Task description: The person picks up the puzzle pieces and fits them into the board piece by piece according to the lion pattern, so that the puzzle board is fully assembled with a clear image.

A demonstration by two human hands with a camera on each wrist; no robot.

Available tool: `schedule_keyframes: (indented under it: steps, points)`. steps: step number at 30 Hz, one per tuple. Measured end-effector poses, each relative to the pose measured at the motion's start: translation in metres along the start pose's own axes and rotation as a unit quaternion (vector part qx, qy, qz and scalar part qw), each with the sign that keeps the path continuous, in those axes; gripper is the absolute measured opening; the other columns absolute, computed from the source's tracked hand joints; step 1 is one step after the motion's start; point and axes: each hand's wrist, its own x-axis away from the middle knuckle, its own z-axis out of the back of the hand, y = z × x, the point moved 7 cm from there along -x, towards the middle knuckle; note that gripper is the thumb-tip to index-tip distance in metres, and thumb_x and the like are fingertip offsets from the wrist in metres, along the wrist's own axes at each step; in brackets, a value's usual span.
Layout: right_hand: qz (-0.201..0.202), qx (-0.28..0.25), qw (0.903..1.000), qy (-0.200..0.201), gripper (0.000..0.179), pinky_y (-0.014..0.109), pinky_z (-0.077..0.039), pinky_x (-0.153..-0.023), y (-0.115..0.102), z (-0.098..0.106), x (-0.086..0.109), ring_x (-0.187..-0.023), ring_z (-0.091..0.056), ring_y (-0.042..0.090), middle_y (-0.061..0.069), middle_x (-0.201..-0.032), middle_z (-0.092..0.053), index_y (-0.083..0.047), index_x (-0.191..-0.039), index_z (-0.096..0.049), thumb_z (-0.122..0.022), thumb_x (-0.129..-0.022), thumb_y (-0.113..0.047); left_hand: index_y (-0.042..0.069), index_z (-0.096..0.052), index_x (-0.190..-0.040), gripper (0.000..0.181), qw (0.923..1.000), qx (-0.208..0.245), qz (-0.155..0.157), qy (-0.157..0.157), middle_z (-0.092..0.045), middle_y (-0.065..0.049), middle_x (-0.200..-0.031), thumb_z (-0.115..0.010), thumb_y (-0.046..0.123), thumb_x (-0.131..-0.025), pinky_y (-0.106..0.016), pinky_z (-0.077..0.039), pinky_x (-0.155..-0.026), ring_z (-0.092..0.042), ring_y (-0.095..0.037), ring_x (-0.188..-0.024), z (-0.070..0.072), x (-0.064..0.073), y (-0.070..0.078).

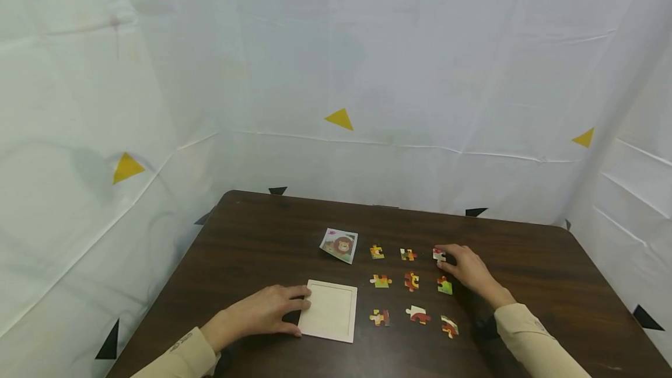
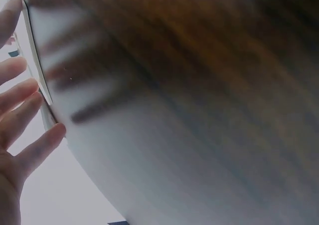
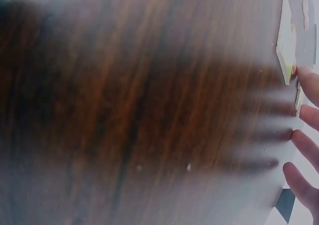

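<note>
My left hand (image 1: pixel 270 309) rests at the left side of a square, pale wooden puzzle tray (image 1: pixel 329 312), fingers spread and fingertips at its rim. The left wrist view shows those spread fingers (image 2: pixel 22 115) along the tray's edge. At the far right of the loose pieces, my right hand (image 1: pixel 469 270) has thumb and index finger at opposite sides of a red-and-white puzzle piece (image 1: pixel 438 255), pinching it at the table. In the right wrist view the other fingers (image 3: pixel 300 180) are spread, and a green-edged puzzle piece (image 3: pixel 286 43) lies beside the thumb.
Several jigsaw pieces (image 1: pixel 412 281) lie in rows right of the tray. A lion picture card (image 1: pixel 340 245) with a lifted corner lies behind the tray. The dark wooden table (image 1: pixel 262 232) has white sheeting (image 1: pixel 409 156) around its back and sides.
</note>
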Motion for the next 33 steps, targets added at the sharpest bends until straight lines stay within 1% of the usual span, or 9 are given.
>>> schedule_keyframes:
  steps: [4, 9, 13, 16, 21, 23, 27, 30, 33]
  points:
    - [0.012, 0.001, 0.9999, 0.011, 0.037, 0.057, -0.047, -0.084, -0.002, 0.0, 0.0, -0.101, -0.059, 0.04, 0.019, -0.113, -0.066, 0.001, -0.118, -0.065, -0.074, -0.084, -0.009, 0.015, -0.066, -0.12, 0.052, 1.0, 0.002, -0.002, -0.005, -0.054, -0.003, -0.129, -0.064, 0.054, -0.085, -0.033, -0.053, -0.082, -0.062, -0.015, -0.105, -0.002, -0.001, -0.004]
    - [0.015, 0.004, 0.9997, 0.017, 0.032, 0.056, -0.049, -0.082, -0.004, -0.001, -0.001, -0.097, -0.061, 0.037, 0.017, -0.108, -0.068, 0.001, -0.113, -0.067, -0.074, -0.083, -0.006, 0.015, -0.067, -0.118, 0.051, 0.9999, 0.01, 0.003, -0.013, -0.054, -0.003, -0.131, -0.062, 0.055, -0.086, -0.034, -0.053, -0.083, -0.061, -0.015, -0.107, -0.006, -0.001, -0.008]
    - [0.018, 0.019, 0.9994, 0.021, 0.029, 0.055, -0.05, -0.081, -0.005, -0.002, -0.002, -0.096, -0.062, 0.036, 0.016, -0.106, -0.068, 0.0, -0.11, -0.069, -0.074, -0.083, -0.005, 0.016, -0.067, -0.118, 0.051, 0.9996, 0.016, 0.008, -0.02, -0.054, -0.003, -0.131, -0.061, 0.056, -0.087, -0.032, -0.053, -0.082, -0.062, -0.014, -0.104, -0.008, -0.003, -0.008]
    - [0.031, 0.04, 0.9985, 0.022, 0.027, 0.054, -0.05, -0.08, -0.006, -0.003, -0.002, -0.096, -0.062, 0.035, 0.016, -0.106, -0.068, 0.0, -0.109, -0.069, -0.074, -0.083, -0.005, 0.016, -0.067, -0.116, 0.05, 0.9995, 0.019, 0.009, -0.024, -0.053, -0.003, -0.13, -0.062, 0.056, -0.086, -0.03, -0.053, -0.081, -0.061, -0.011, -0.099, -0.008, -0.004, -0.008]
    - [0.047, 0.056, 0.9967, 0.035, 0.026, 0.052, -0.051, -0.074, -0.009, -0.001, -0.001, -0.094, -0.063, 0.035, 0.017, -0.105, -0.067, 0.0, -0.107, -0.069, -0.075, -0.082, -0.005, 0.017, -0.067, -0.113, 0.047, 0.9993, 0.019, 0.004, -0.032, -0.053, -0.004, -0.128, -0.062, 0.055, -0.087, -0.027, -0.053, -0.078, -0.06, -0.008, -0.091, -0.007, -0.007, -0.006]
    - [0.049, 0.045, 0.9966, 0.049, 0.026, 0.051, -0.052, -0.073, -0.012, 0.003, -0.002, -0.092, -0.064, 0.034, 0.018, -0.105, -0.066, 0.001, -0.107, -0.069, -0.074, -0.082, -0.004, 0.016, -0.067, -0.113, 0.047, 0.9992, 0.017, 0.002, -0.036, -0.054, -0.004, -0.128, -0.061, 0.055, -0.087, -0.027, -0.053, -0.078, -0.06, -0.007, -0.091, -0.007, -0.009, -0.006]
    - [0.071, 0.007, 0.9929, 0.096, 0.027, 0.047, -0.054, -0.069, -0.022, 0.014, -0.007, -0.085, -0.066, 0.033, 0.02, -0.103, -0.064, 0.005, -0.107, -0.067, -0.074, -0.081, 0.002, 0.015, -0.068, -0.113, 0.047, 0.9994, 0.009, -0.01, -0.032, -0.055, -0.005, -0.127, -0.06, 0.054, -0.088, -0.025, -0.053, -0.077, -0.061, -0.007, -0.092, -0.007, -0.011, -0.004]
    - [0.099, -0.014, 0.9861, 0.133, 0.03, 0.044, -0.054, -0.065, -0.038, 0.022, -0.014, -0.082, -0.066, 0.031, 0.021, -0.103, -0.064, 0.007, -0.107, -0.067, -0.074, -0.078, 0.007, 0.014, -0.069, -0.112, 0.046, 0.9995, -0.001, -0.022, -0.023, -0.055, -0.006, -0.127, -0.061, 0.053, -0.089, -0.026, -0.053, -0.078, -0.062, -0.008, -0.093, -0.006, -0.012, -0.002]
    - [0.122, -0.031, 0.9799, 0.155, 0.032, 0.042, -0.055, -0.065, -0.059, 0.027, -0.02, -0.083, -0.066, 0.03, 0.022, -0.104, -0.063, 0.008, -0.108, -0.067, -0.074, -0.077, 0.008, 0.014, -0.069, -0.109, 0.044, 0.9993, -0.012, -0.029, -0.019, -0.055, -0.007, -0.127, -0.06, 0.052, -0.089, -0.03, -0.053, -0.083, -0.062, -0.011, -0.098, -0.005, -0.013, 0.0]
